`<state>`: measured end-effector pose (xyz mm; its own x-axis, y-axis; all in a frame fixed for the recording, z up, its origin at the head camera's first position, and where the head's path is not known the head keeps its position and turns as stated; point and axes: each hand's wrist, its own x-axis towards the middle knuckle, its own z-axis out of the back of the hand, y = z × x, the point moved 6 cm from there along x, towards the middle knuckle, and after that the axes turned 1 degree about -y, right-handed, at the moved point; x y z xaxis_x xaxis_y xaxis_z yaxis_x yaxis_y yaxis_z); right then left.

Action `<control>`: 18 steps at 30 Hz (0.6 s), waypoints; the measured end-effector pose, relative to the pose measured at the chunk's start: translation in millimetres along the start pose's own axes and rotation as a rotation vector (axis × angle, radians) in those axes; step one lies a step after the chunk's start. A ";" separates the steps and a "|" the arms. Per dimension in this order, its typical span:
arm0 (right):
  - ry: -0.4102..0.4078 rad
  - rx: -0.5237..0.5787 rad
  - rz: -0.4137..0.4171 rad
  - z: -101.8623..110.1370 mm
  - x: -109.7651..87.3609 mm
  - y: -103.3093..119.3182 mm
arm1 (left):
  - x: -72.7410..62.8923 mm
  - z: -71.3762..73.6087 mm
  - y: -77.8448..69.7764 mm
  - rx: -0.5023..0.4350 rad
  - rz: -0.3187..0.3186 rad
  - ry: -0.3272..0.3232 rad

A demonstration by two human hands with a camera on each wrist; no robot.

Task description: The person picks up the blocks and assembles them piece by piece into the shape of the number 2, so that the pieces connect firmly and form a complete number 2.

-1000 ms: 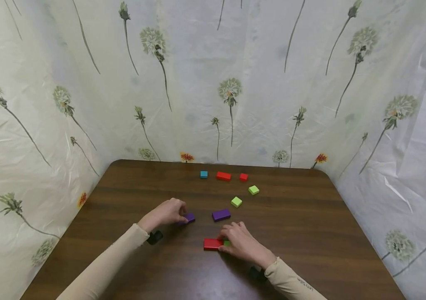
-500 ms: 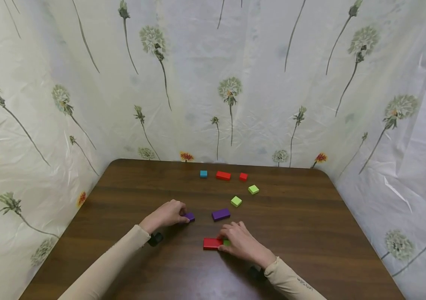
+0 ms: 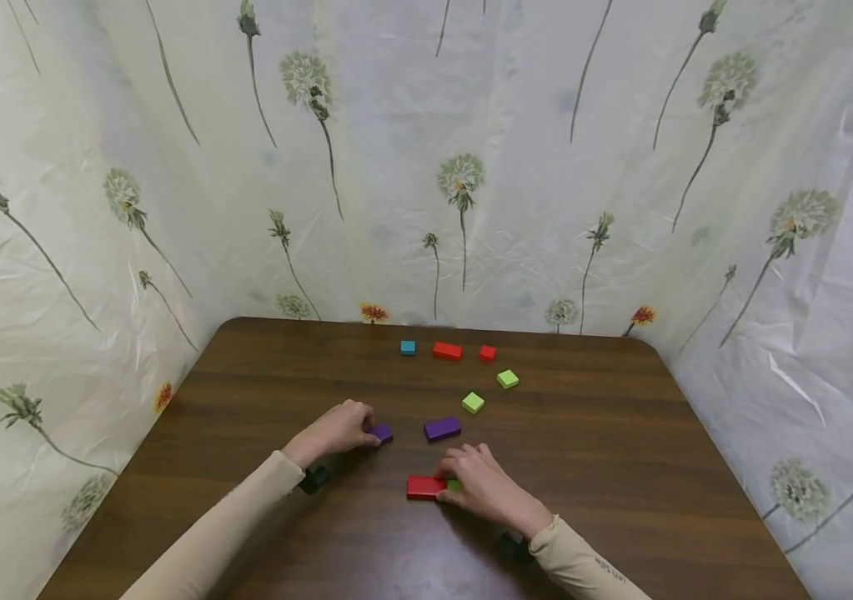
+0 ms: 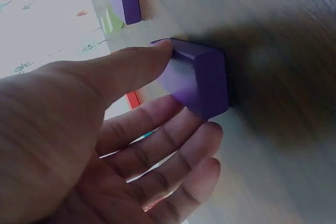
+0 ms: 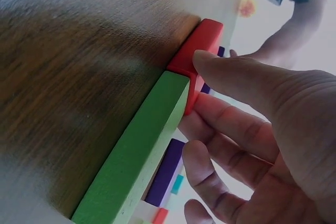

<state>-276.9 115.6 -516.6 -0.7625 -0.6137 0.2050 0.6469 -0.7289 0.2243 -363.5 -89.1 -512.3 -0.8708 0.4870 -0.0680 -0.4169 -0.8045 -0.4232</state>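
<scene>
In the head view my left hand (image 3: 338, 429) pinches a purple block (image 3: 383, 434) low over the table. The left wrist view shows the thumb on one long side of that block and the fingertips against the opposite side. My right hand (image 3: 488, 485) grips a red block (image 5: 194, 48) near its end, thumb and fingers on opposite sides. A longer-looking green block (image 5: 134, 148) lies end to end with the red one, mostly covered by the hand in the head view. Another purple block (image 3: 443, 429) lies between and beyond the two hands.
Two lime green blocks, one nearer (image 3: 474, 403) and one farther (image 3: 508, 379), lie past the purple one. Along the back are a blue block (image 3: 408, 348), a long red block (image 3: 447, 351) and a small red block (image 3: 488, 353). A flowered curtain (image 3: 396, 167) surrounds the brown table (image 3: 584, 433).
My left hand and its purple block have shifted very slightly to the right. The right hand keeps its hold on the red block, and the other blocks stay in place.
</scene>
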 end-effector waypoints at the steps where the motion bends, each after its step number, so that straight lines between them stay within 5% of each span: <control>1: 0.002 0.000 -0.001 -0.3 -0.2 -0.1 | 0.3 -0.5 -0.6 -0.002 0.000 -0.001; 18: 0.001 0.000 0.006 -0.6 -0.8 -0.1 | 9.8 -13.0 -15.7 -0.058 -0.024 -0.038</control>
<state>-276.4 115.9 -517.3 -0.7589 -0.6180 0.2053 0.6512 -0.7254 0.2232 -362.1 -67.2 -518.1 -0.8705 0.4917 -0.0234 -0.4227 -0.7711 -0.4762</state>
